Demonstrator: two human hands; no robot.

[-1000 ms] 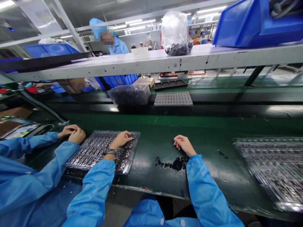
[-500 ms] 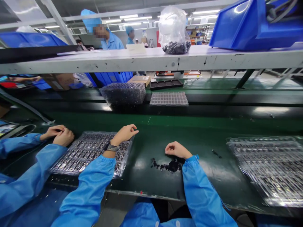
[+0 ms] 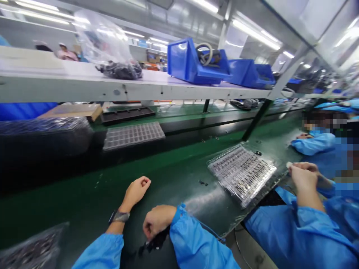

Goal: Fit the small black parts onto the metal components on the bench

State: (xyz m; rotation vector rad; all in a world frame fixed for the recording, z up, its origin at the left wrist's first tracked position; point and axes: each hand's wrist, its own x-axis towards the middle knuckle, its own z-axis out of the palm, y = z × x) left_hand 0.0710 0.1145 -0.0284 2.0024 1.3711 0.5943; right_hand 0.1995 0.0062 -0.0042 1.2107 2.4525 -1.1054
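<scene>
My left hand (image 3: pixel 137 192), with a dark band on the wrist, hovers over the green work surface (image 3: pixel 174 168). Its fingers curl into a pinch, and whatever they hold is too small to make out. Close by, my right hand (image 3: pixel 158 220) is bent with its fingertips pointing down beside a pile of small black pieces (image 3: pixel 155 243). These fingers are also drawn together; what lies between them is hidden. Part of the pile is covered by the right hand and sleeve. At the lower left, a clear tray (image 3: pixel 33 248) of small parts is cut off by the frame.
A filled clear tray (image 3: pixel 242 173) lies at the right, near a co-worker's hands (image 3: pixel 305 179). A few loose black pieces (image 3: pixel 203 183) are left of it. An empty-celled tray (image 3: pixel 134 135) sits behind, beneath a shelf (image 3: pixel 148 89) with blue bins (image 3: pixel 181 59) and a bag (image 3: pixel 103 41).
The view has swung to the right. My left hand has left the area above the left tray and come nearer my right hand, its fingers more curled. My right hand has dropped toward the black pieces.
</scene>
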